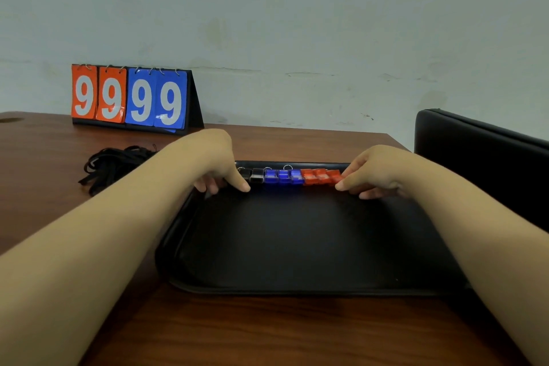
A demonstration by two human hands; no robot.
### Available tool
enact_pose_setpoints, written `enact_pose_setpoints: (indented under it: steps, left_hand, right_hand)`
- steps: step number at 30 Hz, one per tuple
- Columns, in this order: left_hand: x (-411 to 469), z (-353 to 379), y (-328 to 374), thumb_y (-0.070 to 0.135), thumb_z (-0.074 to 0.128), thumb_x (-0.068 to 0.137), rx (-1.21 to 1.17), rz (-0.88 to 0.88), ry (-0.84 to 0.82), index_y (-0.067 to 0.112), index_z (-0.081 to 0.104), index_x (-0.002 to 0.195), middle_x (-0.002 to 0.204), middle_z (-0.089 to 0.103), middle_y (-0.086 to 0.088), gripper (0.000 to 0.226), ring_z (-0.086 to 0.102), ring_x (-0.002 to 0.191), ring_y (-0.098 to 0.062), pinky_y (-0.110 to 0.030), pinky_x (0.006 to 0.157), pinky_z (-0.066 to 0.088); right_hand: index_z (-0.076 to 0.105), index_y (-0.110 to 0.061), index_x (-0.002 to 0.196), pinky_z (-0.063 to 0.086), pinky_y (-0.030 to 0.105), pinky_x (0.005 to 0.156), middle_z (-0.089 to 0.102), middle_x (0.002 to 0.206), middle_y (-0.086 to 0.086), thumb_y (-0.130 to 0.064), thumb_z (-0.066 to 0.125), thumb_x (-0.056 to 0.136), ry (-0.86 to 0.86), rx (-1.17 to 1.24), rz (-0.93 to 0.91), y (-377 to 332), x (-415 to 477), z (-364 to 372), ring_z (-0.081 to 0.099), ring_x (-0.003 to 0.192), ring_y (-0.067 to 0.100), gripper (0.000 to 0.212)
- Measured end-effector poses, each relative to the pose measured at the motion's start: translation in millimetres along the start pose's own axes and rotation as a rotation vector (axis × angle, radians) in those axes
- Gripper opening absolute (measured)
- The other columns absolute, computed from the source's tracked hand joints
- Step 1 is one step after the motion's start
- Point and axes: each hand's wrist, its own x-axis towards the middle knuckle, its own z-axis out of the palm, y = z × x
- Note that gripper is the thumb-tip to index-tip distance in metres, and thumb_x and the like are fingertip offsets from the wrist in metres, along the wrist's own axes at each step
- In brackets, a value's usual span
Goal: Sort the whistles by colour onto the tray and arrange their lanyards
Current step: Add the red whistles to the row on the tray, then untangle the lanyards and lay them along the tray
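Note:
A row of whistles lies along the far edge of the black tray (297, 246): black whistles (256, 175) at the left, three blue whistles (283, 177) in the middle, three red whistles (320, 177) at the right. My left hand (219, 166) rests at the row's left end, fingers curled, index tip touching the tray beside a black whistle. At the right end, the fingertips of my right hand (371, 172) press against the last red whistle. A heap of black lanyards (113, 163) lies on the table, left of the tray.
A flip scoreboard (130, 98) showing 99 in orange and 99 in blue stands at the back left against the wall. A black padded chair back (481, 163) rises at the right. The wooden table (267, 330) extends around the tray.

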Motion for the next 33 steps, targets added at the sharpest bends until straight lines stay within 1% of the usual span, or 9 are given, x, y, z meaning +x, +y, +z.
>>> enact_pose_setpoints:
  steps: [8,12,17,20,22,25,28,30,33]
  left_hand:
    - [4,0,-2,0.034,0.079,0.073,-0.01,-0.017,-0.002,0.003,0.054,0.09,0.073,0.066,-0.012,0.044,0.066,0.072,-0.023,-0.036,0.078,0.056]
    - [5,1,-1,0.034,0.078,0.074,-0.011,-0.015,0.007,0.004,0.053,0.088,0.07,0.064,-0.011,0.042,0.062,0.063,-0.02,-0.032,0.069,0.053]
    - [3,3,0,0.033,0.079,0.073,-0.019,-0.002,0.02,0.005,0.052,0.081,0.07,0.063,-0.01,0.041,0.06,0.059,-0.018,-0.028,0.058,0.052]
    - [-1,3,-3,0.047,0.077,0.07,-0.063,0.011,0.035,0.006,0.051,0.083,0.078,0.065,-0.01,0.051,0.067,0.068,-0.021,-0.032,0.066,0.057]
    - [-6,-2,-9,0.063,0.068,0.07,-0.098,0.041,0.143,0.006,0.056,0.082,0.082,0.069,-0.009,0.059,0.069,0.073,-0.023,-0.037,0.075,0.058]
    - [-9,-16,-27,0.054,0.057,0.085,-0.272,0.107,0.401,0.003,0.064,0.098,0.092,0.07,-0.012,0.053,0.067,0.082,-0.026,-0.04,0.082,0.056]
    - [-11,-27,-60,0.027,0.05,0.096,-0.351,0.103,0.552,0.004,0.059,0.114,0.11,0.065,-0.015,0.03,0.063,0.097,-0.029,-0.041,0.09,0.051]
    - [-13,-24,-91,0.017,0.047,0.097,-0.276,0.099,0.559,0.01,0.055,0.123,0.123,0.059,-0.013,0.028,0.057,0.108,-0.027,-0.035,0.092,0.046]
    - [-22,-9,-131,0.016,0.048,0.097,-0.195,0.163,0.431,0.02,0.054,0.127,0.129,0.056,-0.005,0.032,0.053,0.114,-0.02,-0.03,0.093,0.041]
  right_hand:
    - [0.066,-0.005,0.108,0.049,0.021,0.061,0.065,0.09,0.008,-0.016,0.073,0.082,0.006,0.035,-0.013,3,3,1,0.059,0.074,0.012,0.029]
    - [0.066,-0.004,0.109,0.048,0.02,0.059,0.064,0.087,0.008,-0.017,0.072,0.083,0.022,0.027,-0.017,2,4,3,0.057,0.072,0.012,0.03]
    - [0.064,-0.005,0.112,0.048,0.021,0.061,0.065,0.096,0.009,-0.02,0.073,0.081,0.026,-0.019,-0.013,1,4,3,0.057,0.075,0.013,0.036]
    - [0.063,-0.007,0.109,0.05,0.022,0.064,0.065,0.099,0.01,-0.021,0.075,0.08,0.031,-0.044,-0.019,0,4,3,0.058,0.078,0.014,0.034]
    - [0.062,-0.006,0.106,0.052,0.026,0.066,0.065,0.098,0.011,-0.023,0.074,0.081,0.059,-0.116,-0.036,0,-1,2,0.061,0.081,0.018,0.032]
    - [0.061,-0.009,0.098,0.051,0.035,0.077,0.064,0.097,0.01,-0.026,0.075,0.08,0.227,-0.315,-0.192,-1,-9,-2,0.061,0.09,0.024,0.029]
    - [0.056,-0.019,0.097,0.042,0.03,0.075,0.061,0.095,0.001,-0.028,0.074,0.081,0.304,-0.344,-0.422,-9,-24,-6,0.057,0.088,0.018,0.025]
    - [0.058,-0.021,0.099,0.046,0.03,0.075,0.061,0.089,-0.005,-0.028,0.071,0.084,0.244,-0.409,-0.541,-21,-34,-2,0.059,0.086,0.016,0.021]
    - [0.061,-0.017,0.098,0.044,0.028,0.072,0.055,0.079,-0.011,-0.025,0.067,0.086,0.153,-0.613,-0.669,-51,-44,21,0.058,0.082,0.016,0.015]
